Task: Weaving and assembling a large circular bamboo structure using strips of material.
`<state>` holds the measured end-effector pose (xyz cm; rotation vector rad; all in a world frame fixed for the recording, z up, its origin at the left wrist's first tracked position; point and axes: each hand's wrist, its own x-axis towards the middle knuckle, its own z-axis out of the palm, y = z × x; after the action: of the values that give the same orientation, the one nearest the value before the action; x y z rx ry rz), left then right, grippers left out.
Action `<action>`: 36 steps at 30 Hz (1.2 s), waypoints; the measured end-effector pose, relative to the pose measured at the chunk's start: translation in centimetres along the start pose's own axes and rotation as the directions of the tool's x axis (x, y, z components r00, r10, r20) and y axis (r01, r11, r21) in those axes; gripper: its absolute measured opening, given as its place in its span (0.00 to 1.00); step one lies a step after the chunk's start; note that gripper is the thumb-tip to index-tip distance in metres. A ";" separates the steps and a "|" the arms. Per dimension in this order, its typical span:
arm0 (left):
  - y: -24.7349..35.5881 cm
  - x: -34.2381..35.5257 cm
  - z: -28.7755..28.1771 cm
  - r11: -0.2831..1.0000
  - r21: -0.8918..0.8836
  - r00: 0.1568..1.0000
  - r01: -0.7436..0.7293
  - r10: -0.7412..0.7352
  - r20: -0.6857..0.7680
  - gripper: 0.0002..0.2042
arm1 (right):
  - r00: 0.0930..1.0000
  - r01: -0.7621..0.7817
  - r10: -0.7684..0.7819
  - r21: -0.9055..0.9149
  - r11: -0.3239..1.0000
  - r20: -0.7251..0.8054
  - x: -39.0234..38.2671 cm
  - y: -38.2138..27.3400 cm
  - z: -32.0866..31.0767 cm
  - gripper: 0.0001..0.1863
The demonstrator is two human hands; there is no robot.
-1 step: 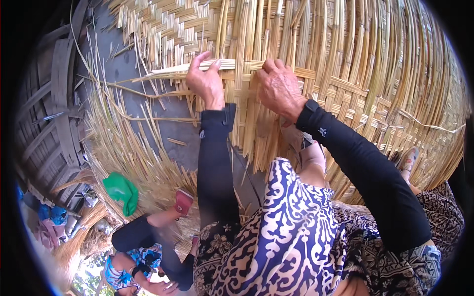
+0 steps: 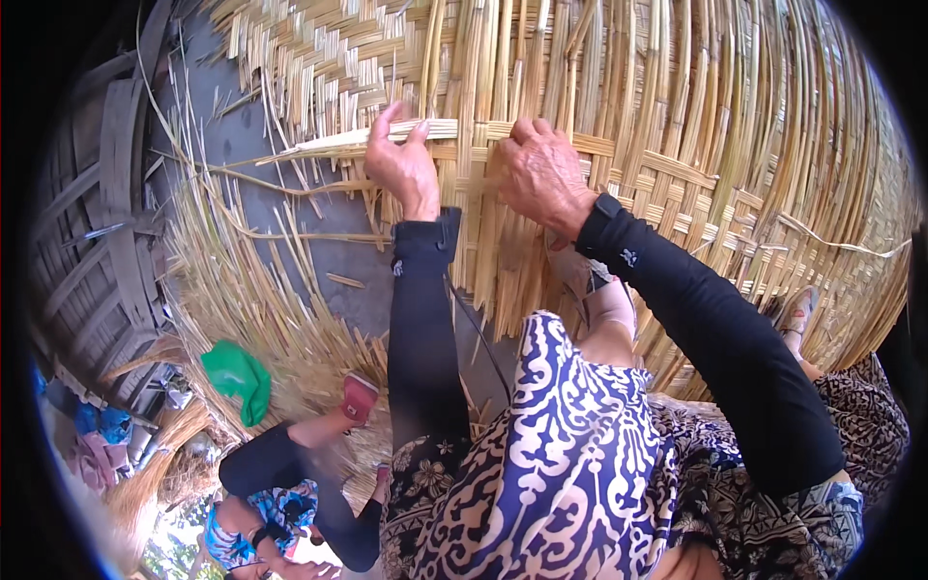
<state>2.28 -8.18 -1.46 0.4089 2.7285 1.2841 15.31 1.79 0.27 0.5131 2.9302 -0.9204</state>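
A large woven mat (image 2: 677, 87) of flattened straw-coloured reed strips spreads in front of me. Across its upright strips runs a pale reed strip (image 2: 340, 139), its loose end sticking out to the left. My left hand (image 2: 404, 172) is closed on this strip, thumb and fingers at its edge where it enters the weave. Just to the right, my right hand (image 2: 543, 174) presses down with curled fingers on the upright reed strips (image 2: 480, 208); its fingertips are partly hidden behind the knuckles.
Loose reed ends (image 2: 242, 266) fan out at the left over the grey floor (image 2: 338, 259). A green plastic bag (image 2: 237, 380) lies on reeds, near a seated co-worker (image 2: 290, 507) at lower left. Another foot (image 2: 799, 314) rests on the mat at right.
My right hand has shifted slightly left over the upright strips. My left hand stays nearly in place on the pale strip. At lower left the co-worker's hand has moved down.
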 end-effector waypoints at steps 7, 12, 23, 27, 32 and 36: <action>4.6 -4.5 -0.7 0.718 0.472 0.849 -0.512 0.339 0.405 0.33 | 0.960 0.215 -0.200 0.056 0.975 -0.195 -5.0 0.6 -0.3 0.21; 3.3 -6.0 1.2 0.655 0.450 0.745 -0.607 0.271 0.610 0.37 | 0.988 -0.073 0.081 0.062 0.995 -0.130 -7.5 4.4 -3.3 0.17; 6.0 -4.7 3.9 0.834 0.238 0.747 -0.497 0.272 0.606 0.19 | 0.994 -0.021 0.014 0.066 0.998 0.110 -7.1 4.9 -4.9 0.17; 8.2 -3.7 8.8 0.885 0.209 0.849 -0.417 0.297 0.438 0.13 | 1.000 -0.021 0.021 0.216 0.976 0.004 -9.8 6.3 -5.4 0.13; 5.2 0.5 8.7 0.985 0.172 0.764 0.019 -0.125 0.633 0.11 | 0.984 -0.116 0.087 0.187 0.976 0.154 -12.9 6.7 -9.0 0.13; 6.1 0.2 9.8 0.971 0.191 0.732 -0.142 -0.027 0.681 0.12 | 0.981 -0.163 0.152 0.090 0.983 0.118 -16.1 9.5 -10.9 0.11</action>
<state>5.22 2.83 -3.04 0.8094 2.2181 0.6184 34.33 10.37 6.05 0.6649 2.7106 -1.0416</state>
